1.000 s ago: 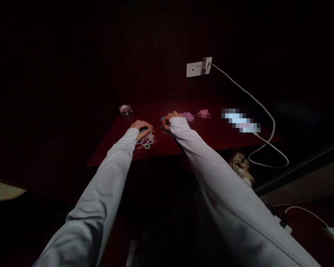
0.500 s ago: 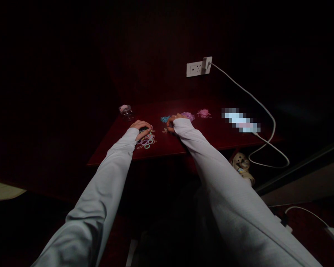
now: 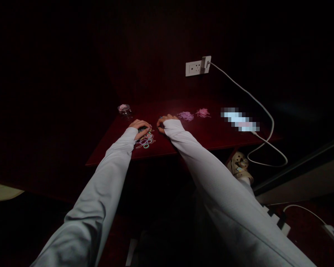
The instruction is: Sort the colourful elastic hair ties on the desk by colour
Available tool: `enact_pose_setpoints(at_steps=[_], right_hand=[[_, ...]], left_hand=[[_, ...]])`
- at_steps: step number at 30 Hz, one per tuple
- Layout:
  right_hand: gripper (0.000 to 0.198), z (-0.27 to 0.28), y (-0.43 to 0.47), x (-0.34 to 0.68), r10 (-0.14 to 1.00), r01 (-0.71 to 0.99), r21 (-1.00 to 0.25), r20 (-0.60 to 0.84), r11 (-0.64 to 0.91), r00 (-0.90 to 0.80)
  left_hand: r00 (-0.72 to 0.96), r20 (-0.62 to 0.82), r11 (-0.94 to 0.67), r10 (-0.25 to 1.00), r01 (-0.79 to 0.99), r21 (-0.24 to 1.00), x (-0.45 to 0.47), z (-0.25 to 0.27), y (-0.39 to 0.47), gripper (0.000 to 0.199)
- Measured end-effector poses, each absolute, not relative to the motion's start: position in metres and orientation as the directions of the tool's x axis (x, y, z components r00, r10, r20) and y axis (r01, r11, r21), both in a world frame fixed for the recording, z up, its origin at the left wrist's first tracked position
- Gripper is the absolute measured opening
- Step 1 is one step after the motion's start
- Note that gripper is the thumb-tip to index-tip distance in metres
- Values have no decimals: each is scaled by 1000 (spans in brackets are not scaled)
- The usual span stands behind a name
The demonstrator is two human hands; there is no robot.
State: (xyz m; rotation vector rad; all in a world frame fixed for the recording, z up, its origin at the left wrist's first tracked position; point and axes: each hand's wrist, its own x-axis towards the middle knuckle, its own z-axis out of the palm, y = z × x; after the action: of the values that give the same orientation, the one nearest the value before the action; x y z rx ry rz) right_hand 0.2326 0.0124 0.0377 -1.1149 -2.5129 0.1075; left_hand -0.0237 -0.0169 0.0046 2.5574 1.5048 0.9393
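On the dark red desk (image 3: pixel 206 133), my left hand (image 3: pixel 140 126) rests over a pile of multicoloured hair ties (image 3: pixel 147 141), fingers curled and thumb tip meeting them. What lies between those fingertips is too small to tell. Just to the right, my right hand (image 3: pixel 165 120) bends down with thumb and fingers curled together. Anything pinched in it cannot be made out, and it covers most of a blue heap behind it. A purple heap of small bands (image 3: pixel 186 116) and a pink heap (image 3: pixel 203 112) lie farther right.
A clear jar (image 3: pixel 124 111) with something pink on top stands at the back left. A blurred-out bright device (image 3: pixel 240 119) lies at the right with a white cable (image 3: pixel 254 96) running to the wall socket (image 3: pixel 193 68). A beige clog (image 3: pixel 240 165) shows below the desk edge.
My right hand has moved left towards my left hand, covering the blue heap and uncovering the purple one. The small loose band beneath it no longer shows. My left hand stays at the pile.
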Motion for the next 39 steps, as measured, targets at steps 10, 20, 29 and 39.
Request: enact_pose_setpoints(at_steps=[10,20,29,39], right_hand=[[29,31,-2,209,754,720,-227,257,655,-605],[21,25,8,212,709,688,-205,342,697,-616],[18,27,24,229,723,693,-248,400,677,-563],[22,48,22,260,816,783,-252,297,569,-496]], left_hand=[[372,467,-535,802,794,287,-21,11,-22,29],[360,464,-523,809,801,290,-20,14,-24,29],[348,474,-523,809,795,308,-21,13,-26,30],[376,476,-556,795,766,322,-26,9,-22,30]])
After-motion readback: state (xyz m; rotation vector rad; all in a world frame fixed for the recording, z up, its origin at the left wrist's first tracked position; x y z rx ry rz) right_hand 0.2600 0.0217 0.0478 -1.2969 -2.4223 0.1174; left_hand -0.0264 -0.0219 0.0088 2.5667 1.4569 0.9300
